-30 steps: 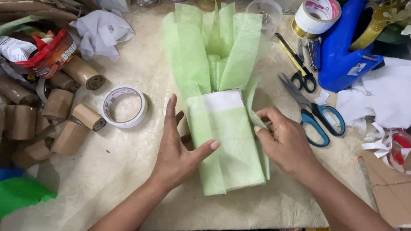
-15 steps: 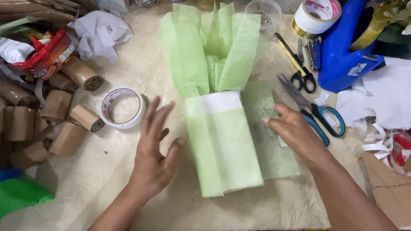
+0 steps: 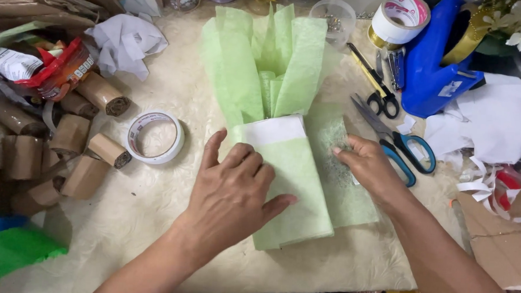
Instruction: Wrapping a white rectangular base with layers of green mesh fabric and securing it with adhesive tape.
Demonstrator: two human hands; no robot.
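Your left hand [image 3: 232, 189] lies palm down, fingers spread flat, on the pale green tissue-wrapped rectangular bundle [image 3: 291, 183]; grip open, pressing, not clasping. Your right hand [image 3: 371, 166] rests flat on the loose green paper flap [image 3: 343, 191] spread just right of the bundle, fingertips touching the flap's upper part; grip open as well.

The bundle sits mid-tabletop [image 3: 152, 218], on the cream textured covering. Long axis runs away from you, leaning slightly left at the far end. Near end is squared off and closed; far end points toward the back of the tabletop, where a white band crosses the wrap and tall light green tissue sheets [image 3: 264, 59] fan upward and outward.

Left of the bundle: a white tape roll [image 3: 155, 137] lying flat, then a heap of brown cardboard tubes [image 3: 67, 138]. Right of your right hand: blue-handled scissors [image 3: 404, 150], touching nothing you hold. Farther back, black-handled scissors [image 3: 380, 90] and a large white tape roll [image 3: 402, 18].
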